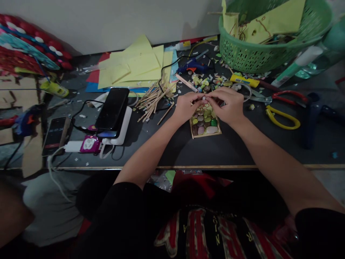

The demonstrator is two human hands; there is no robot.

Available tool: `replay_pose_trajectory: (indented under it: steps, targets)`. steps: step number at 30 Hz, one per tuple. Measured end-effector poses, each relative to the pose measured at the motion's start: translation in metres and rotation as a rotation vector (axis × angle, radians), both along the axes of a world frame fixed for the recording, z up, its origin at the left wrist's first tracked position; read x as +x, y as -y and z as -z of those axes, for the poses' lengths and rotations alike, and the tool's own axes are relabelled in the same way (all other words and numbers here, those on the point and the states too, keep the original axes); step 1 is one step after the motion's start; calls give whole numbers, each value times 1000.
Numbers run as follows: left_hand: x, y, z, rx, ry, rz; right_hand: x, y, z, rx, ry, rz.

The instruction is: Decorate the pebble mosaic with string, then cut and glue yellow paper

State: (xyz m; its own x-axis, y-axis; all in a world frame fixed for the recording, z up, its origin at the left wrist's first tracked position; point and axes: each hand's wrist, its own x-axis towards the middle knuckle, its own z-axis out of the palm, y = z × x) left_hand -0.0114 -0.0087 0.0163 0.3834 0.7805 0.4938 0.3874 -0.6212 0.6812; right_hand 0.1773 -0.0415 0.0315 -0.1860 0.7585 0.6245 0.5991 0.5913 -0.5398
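My left hand (186, 105) and my right hand (228, 104) meet over a small cardboard panel (205, 126) covered with coloured pebbles on the dark table. Both hands pinch together at a tiny white piece (204, 97) held between the fingertips above the panel's far edge. A loose heap of small coloured stones (208, 82) lies just beyond my hands. A bundle of thin wooden sticks (153, 99) lies left of my left hand.
A green basket (250, 54) with yellow paper stands at the back right. Red scissors (285, 96) and yellow-handled ones (281, 118) lie to the right. A blue glue gun (192, 66), yellow paper sheets (134, 64), a phone on a power bank (113, 109) and another phone (54, 135) sit left.
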Motion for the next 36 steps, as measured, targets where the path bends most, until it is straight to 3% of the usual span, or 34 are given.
replay_pose_trajectory:
  steps: [5, 10, 18, 24, 30, 36]
  targets:
    - [2, 2, 0, 100, -178, -31, 3, 1, -1, -19, 154, -5]
    - [2, 1, 1, 137, -295, 29, 6, -3, -1, -13, 275, -17]
    - [0, -3, -2, 165, -340, 105, 5, -5, 4, -5, 241, -24]
    - [-2, 1, -7, 62, -199, 83, 9, -12, 5, 21, -129, 115]
    - [-2, -4, -3, -56, 99, 99, 8, -6, 1, 21, -130, 24]
    - [5, -4, 3, -321, 402, 165, 5, -2, 3, 47, -105, 27]
